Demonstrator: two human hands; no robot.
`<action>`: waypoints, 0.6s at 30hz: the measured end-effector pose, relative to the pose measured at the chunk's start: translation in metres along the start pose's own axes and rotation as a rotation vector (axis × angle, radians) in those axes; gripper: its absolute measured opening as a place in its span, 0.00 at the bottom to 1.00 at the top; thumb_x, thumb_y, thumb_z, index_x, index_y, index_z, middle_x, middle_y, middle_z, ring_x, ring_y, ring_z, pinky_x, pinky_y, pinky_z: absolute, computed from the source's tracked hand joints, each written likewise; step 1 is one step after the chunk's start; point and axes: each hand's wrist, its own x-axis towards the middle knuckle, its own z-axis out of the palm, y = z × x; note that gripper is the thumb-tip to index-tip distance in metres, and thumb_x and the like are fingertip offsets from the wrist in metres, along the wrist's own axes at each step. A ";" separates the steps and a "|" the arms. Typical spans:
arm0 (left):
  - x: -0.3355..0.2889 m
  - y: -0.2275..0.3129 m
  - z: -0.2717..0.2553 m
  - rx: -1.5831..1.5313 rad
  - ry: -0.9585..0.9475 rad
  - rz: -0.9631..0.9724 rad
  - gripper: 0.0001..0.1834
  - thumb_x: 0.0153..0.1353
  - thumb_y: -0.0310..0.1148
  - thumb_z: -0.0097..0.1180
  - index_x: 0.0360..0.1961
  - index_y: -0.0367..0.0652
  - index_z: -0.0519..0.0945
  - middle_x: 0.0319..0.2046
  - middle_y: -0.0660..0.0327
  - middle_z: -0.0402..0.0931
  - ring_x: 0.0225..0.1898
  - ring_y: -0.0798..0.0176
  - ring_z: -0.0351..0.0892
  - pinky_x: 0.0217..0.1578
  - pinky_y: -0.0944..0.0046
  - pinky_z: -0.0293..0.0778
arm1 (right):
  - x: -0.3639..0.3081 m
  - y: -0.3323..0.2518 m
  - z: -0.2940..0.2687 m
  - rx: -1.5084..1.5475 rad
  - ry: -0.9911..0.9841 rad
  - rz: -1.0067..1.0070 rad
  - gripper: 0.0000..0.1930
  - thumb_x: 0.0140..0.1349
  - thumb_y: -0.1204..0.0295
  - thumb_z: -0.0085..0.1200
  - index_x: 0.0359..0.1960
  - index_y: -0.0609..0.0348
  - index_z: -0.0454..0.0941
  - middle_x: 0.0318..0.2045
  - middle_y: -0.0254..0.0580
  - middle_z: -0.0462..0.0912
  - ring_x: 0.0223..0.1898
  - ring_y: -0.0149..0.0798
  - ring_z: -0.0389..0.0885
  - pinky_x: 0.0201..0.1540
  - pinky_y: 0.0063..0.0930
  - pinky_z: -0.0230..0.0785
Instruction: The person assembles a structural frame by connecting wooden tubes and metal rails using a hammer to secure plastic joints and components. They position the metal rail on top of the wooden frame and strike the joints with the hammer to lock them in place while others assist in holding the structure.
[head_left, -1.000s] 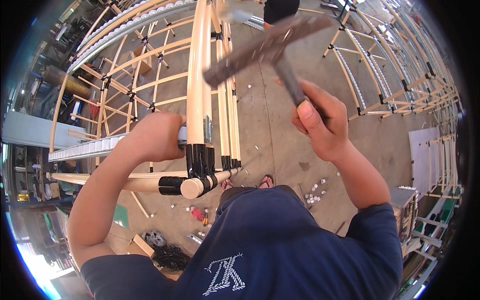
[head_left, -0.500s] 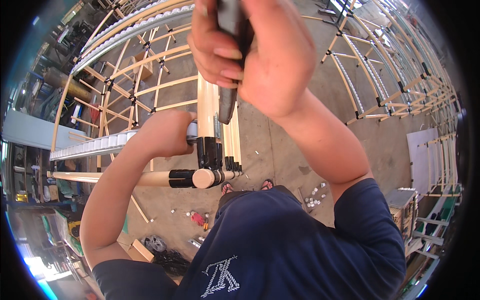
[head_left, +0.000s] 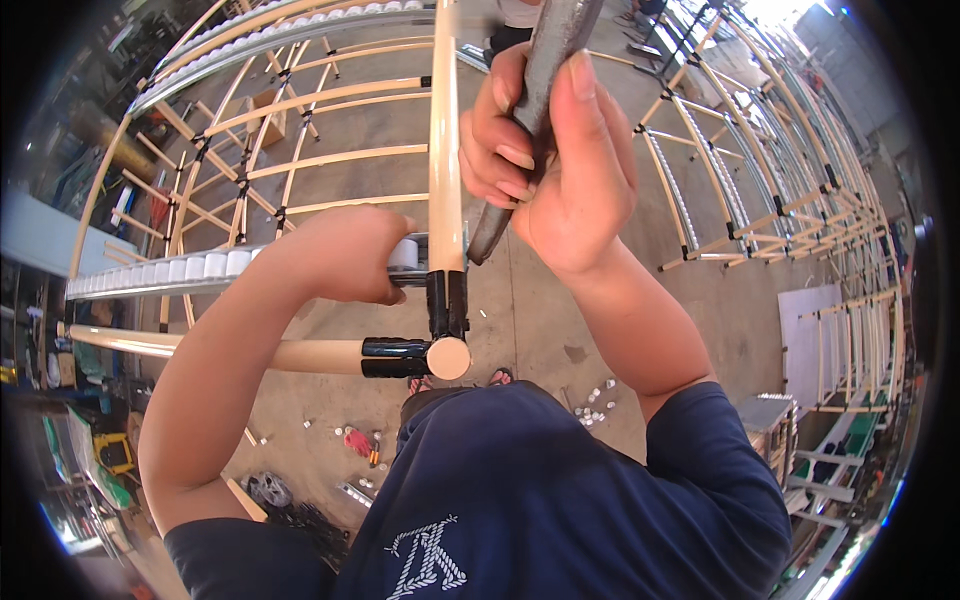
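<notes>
My right hand [head_left: 575, 185] is closed around a dark grey metal bar [head_left: 545, 85] whose tapered lower end points down. That lower end is just right of an upright-looking beige pipe [head_left: 445, 150], with a small gap visible between them. On the pipe's left, my left hand [head_left: 355, 250] grips the end of a roller track [head_left: 200, 268], a metal rail with white rollers. Its fingertips are partly hidden behind the rail. Below, a black pipe joint [head_left: 447, 303] ties the pipe to a second beige pipe [head_left: 310, 356] running left, near a round pipe end [head_left: 448, 358].
More beige pipe framing [head_left: 245, 185] with roller tracks extends at the left. A similar rack [head_left: 740, 180] stands at the right. On the floor lie white rollers [head_left: 597, 408], a red glove [head_left: 357, 441] and a dark plastic bag [head_left: 268, 489]. Another person [head_left: 515, 25] is partly visible at the far side.
My right hand and the bar have moved right and down in view, showing more of the bar. The pipe corner also sits farther right. My left hand stays on the roller track.
</notes>
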 end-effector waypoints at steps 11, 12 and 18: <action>-0.002 0.005 -0.004 0.009 0.001 -0.010 0.29 0.48 0.42 0.73 0.53 0.45 0.81 0.39 0.45 0.84 0.44 0.39 0.83 0.47 0.46 0.78 | -0.052 -0.002 -0.028 -0.118 0.164 0.063 0.18 0.77 0.57 0.45 0.48 0.63 0.75 0.20 0.25 0.68 0.19 0.17 0.61 0.22 0.18 0.53; -0.003 0.011 -0.010 0.006 -0.013 -0.023 0.29 0.48 0.42 0.73 0.53 0.45 0.80 0.39 0.45 0.84 0.44 0.39 0.83 0.47 0.46 0.78 | -0.057 -0.003 -0.030 -0.148 0.196 0.070 0.18 0.77 0.58 0.46 0.49 0.63 0.75 0.20 0.24 0.68 0.19 0.17 0.62 0.23 0.17 0.52; -0.004 0.017 -0.017 0.031 -0.055 -0.062 0.30 0.51 0.45 0.71 0.55 0.47 0.80 0.41 0.46 0.85 0.46 0.41 0.83 0.48 0.47 0.77 | -0.104 0.021 -0.044 -0.213 0.254 0.131 0.14 0.74 0.65 0.51 0.49 0.64 0.77 0.21 0.26 0.72 0.21 0.19 0.65 0.25 0.18 0.56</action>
